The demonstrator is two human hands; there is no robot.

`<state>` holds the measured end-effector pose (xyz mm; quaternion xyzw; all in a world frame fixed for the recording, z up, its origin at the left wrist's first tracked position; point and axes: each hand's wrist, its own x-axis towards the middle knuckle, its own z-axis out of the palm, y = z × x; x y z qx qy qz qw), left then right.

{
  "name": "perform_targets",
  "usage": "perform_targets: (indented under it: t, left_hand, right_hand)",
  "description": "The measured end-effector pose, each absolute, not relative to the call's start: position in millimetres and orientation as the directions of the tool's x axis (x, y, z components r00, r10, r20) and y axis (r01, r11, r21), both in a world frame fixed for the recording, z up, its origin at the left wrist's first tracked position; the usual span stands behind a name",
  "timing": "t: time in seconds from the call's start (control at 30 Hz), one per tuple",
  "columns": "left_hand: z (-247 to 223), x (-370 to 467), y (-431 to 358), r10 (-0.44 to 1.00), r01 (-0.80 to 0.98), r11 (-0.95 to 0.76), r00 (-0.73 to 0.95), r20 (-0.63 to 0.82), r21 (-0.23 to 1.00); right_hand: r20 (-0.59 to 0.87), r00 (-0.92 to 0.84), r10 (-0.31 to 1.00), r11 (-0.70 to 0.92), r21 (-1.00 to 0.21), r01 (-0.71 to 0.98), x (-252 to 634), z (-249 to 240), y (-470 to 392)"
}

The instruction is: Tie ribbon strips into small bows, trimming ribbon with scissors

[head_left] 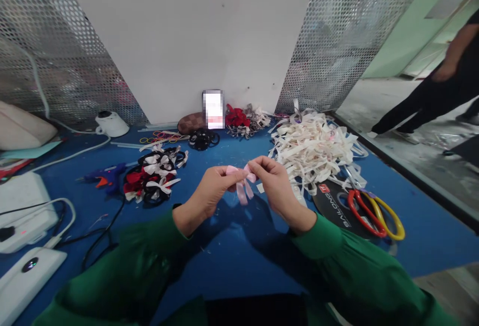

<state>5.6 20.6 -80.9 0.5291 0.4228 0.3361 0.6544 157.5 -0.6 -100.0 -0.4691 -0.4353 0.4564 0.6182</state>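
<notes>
Two hands of yours work on one thing: your left hand pinches the pink ribbon from one side, your right hand from the other, thumb and fingertips closed on it. It makes a small bow, held up between your hands with its tails hanging below the fingers.

Beyond your right wrist lies the black pad; its white lettering seems to read BAILONG, running aslant, with a red logo at the far end. The scissors, red and yellow handled, lie partly over that pad, to the right of your right hand. The phone stands ahead of your hands, its lit screen too blurred to read.

For moving, you have blue table below your hands and ahead of them as far as the phone. On your right hand's side the ribbon pile closes that room; farther right, past the scissors, runs the table's edge. To the left of your left hand, the finished bows and the glue gun bound it. Behind the phone rises the white board.
</notes>
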Motion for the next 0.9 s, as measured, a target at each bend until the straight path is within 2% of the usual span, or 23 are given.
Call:
perform_targets:
  t: [0.1,0.2,0.3,0.37,0.53,0.67,0.8,0.9]
  left_hand:
    - [-82,5,22,0.905,-0.012,0.235,0.367,-0.214,0.972]
    - [-85,6,21,0.918,0.031,0.193,0.346,-0.191,0.981]
    - [-90,7,19,0.916,0.128,0.12,0.369,-0.16,0.984]
    - [-94,8,18,0.906,0.18,0.11,0.387,-0.173,0.978]
    - [-96,9,18,0.894,0.159,0.119,0.412,-0.176,0.98]
    - [-93,10,15,0.888,0.103,0.155,0.42,-0.184,0.982]
    - [-94,14,11,0.894,0.032,0.203,0.401,-0.199,0.979]
    - [-96,16,10,0.905,0.008,0.195,0.384,-0.183,0.981]
  right_hand:
    - [0.146,0.238,0.96,0.179,-0.976,-0.122,159,-100,0]
    - [0.205,0.25,0.946,0.21,-0.978,0.006,160,-102,0]
    - [0.249,0.163,0.955,0.229,-0.964,0.134,159,-103,-1]
    - [0.228,0.099,0.969,0.215,-0.968,0.128,158,-103,-2]
    - [0.074,0.166,0.983,0.088,-0.993,-0.08,158,-101,-2]
    - [0.008,0.201,0.979,0.057,-0.969,-0.241,155,-101,-3]
    - [-0.08,0.231,0.97,0.027,-0.904,-0.427,149,-105,-4]
    - [-0.181,0.184,0.966,-0.049,-0.828,-0.558,147,-110,-3]
